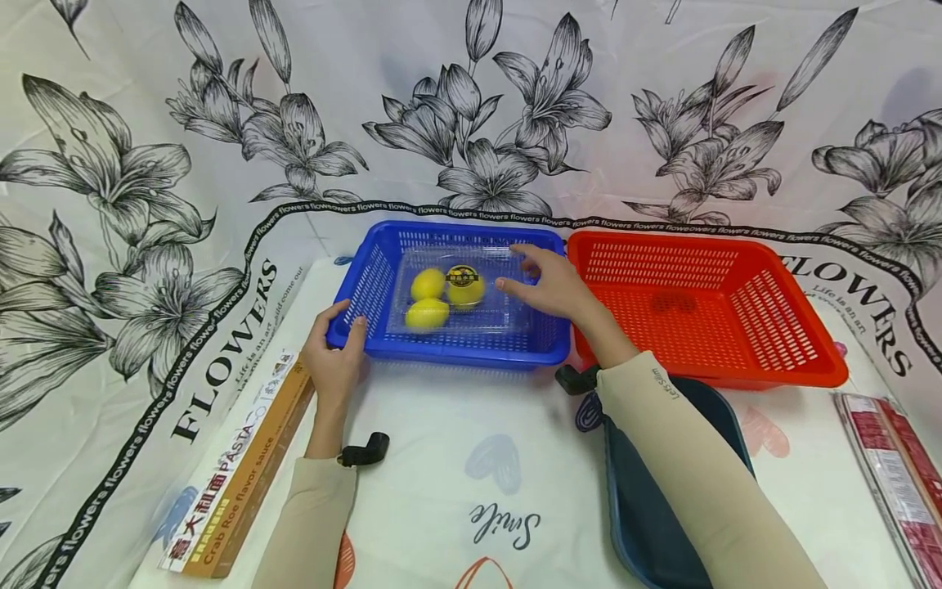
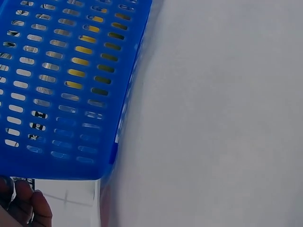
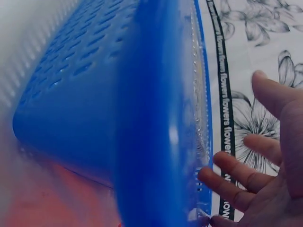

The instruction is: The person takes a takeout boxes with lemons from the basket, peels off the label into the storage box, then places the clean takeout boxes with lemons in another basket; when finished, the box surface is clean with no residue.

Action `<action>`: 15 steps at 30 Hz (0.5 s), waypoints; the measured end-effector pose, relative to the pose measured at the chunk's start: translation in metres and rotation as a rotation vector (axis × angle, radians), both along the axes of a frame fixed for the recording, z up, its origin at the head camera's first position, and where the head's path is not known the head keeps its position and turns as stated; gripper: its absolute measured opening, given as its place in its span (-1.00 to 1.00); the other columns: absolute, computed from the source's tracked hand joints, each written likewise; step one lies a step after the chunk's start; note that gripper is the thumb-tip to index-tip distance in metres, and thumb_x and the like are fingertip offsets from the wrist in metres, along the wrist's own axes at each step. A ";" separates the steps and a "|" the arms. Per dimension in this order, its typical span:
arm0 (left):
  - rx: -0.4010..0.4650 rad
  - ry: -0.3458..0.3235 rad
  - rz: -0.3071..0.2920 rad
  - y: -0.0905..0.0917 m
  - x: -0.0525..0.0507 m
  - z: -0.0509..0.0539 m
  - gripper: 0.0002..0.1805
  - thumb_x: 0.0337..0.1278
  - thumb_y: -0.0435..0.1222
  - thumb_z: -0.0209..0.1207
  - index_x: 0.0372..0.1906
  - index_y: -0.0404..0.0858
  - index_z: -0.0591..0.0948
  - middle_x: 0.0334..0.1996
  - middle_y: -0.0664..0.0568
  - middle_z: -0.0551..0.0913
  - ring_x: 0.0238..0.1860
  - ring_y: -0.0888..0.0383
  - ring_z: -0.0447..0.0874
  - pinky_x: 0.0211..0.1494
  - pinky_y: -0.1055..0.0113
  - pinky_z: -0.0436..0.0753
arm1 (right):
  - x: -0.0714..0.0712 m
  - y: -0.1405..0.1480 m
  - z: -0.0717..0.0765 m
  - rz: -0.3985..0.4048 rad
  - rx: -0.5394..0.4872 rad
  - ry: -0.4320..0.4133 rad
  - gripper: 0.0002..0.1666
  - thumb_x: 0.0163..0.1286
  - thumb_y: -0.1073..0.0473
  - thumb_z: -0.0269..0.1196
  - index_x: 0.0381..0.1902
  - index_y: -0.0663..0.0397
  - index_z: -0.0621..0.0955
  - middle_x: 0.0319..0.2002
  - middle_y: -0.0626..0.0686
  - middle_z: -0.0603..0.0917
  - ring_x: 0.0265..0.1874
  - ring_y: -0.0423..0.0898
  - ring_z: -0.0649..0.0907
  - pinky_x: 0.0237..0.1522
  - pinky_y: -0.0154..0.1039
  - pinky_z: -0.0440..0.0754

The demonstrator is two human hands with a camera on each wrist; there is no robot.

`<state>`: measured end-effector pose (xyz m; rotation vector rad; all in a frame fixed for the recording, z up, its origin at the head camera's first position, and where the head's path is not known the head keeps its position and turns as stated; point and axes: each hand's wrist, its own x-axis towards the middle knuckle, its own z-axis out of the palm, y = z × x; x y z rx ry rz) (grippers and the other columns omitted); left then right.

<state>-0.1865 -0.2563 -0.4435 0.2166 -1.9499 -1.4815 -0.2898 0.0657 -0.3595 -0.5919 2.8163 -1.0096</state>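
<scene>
A clear plastic box (image 1: 500, 315) holding three yellow lemons (image 1: 428, 313) lies inside the blue basket (image 1: 471, 357); a dark label (image 1: 462, 276) is on its lid. My left hand (image 1: 334, 360) holds the basket's left rim, thumb on the inner side and fingers outside. In the left wrist view its curled fingers (image 2: 40, 208) show below the blue basket wall (image 2: 61, 101). Over the right end of the box is my right hand (image 1: 552, 286), fingers and thumb spread apart. The right wrist view shows those fingers (image 3: 255, 179) beyond the blurred blue rim (image 3: 151, 118), gripping nothing.
To the right stands a red basket (image 1: 765, 372), touching or close to the blue one. A dark tray (image 1: 625, 507) lies partly under my right forearm. A pasta box (image 1: 243, 474) lies at left, a red-and-white package (image 1: 894, 483) at far right. Flowered cloth (image 1: 486, 98) hangs behind.
</scene>
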 end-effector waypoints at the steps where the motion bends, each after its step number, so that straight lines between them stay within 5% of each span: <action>1: 0.005 0.000 -0.003 0.002 0.002 0.004 -0.58 0.22 -0.33 0.30 0.17 -0.36 0.64 0.17 -0.27 0.67 0.15 -0.23 0.65 0.11 0.57 0.54 | -0.001 0.001 0.000 0.005 -0.029 -0.005 -0.09 0.36 -0.27 0.30 0.54 -0.09 0.33 0.30 0.23 0.59 0.27 0.15 0.58 0.35 0.23 0.48; 8: 0.030 0.002 -0.015 0.008 0.007 0.014 -0.57 0.23 -0.33 0.27 0.18 -0.39 0.63 0.18 -0.29 0.65 0.13 -0.23 0.64 0.11 0.56 0.57 | -0.013 0.009 -0.005 -0.029 -0.149 -0.052 -0.14 0.34 -0.25 0.34 0.50 -0.09 0.39 0.29 0.21 0.60 0.28 0.13 0.56 0.26 0.18 0.57; 12: 0.047 0.008 -0.022 0.007 0.006 0.010 -0.58 0.22 -0.34 0.27 0.18 -0.38 0.63 0.19 -0.27 0.65 0.15 -0.24 0.64 0.10 0.57 0.57 | -0.019 0.011 -0.009 -0.030 -0.084 -0.063 -0.10 0.31 -0.23 0.37 0.52 -0.12 0.36 0.31 0.21 0.59 0.34 0.14 0.53 0.52 0.28 0.14; 15: 0.058 0.016 -0.025 0.006 0.004 0.008 -0.58 0.22 -0.35 0.27 0.18 -0.37 0.63 0.19 -0.27 0.65 0.16 -0.25 0.64 0.09 0.58 0.57 | -0.020 0.009 -0.009 0.008 0.019 -0.053 -0.02 0.26 -0.28 0.39 0.55 -0.16 0.32 0.35 0.20 0.56 0.41 0.15 0.47 0.54 0.39 -0.27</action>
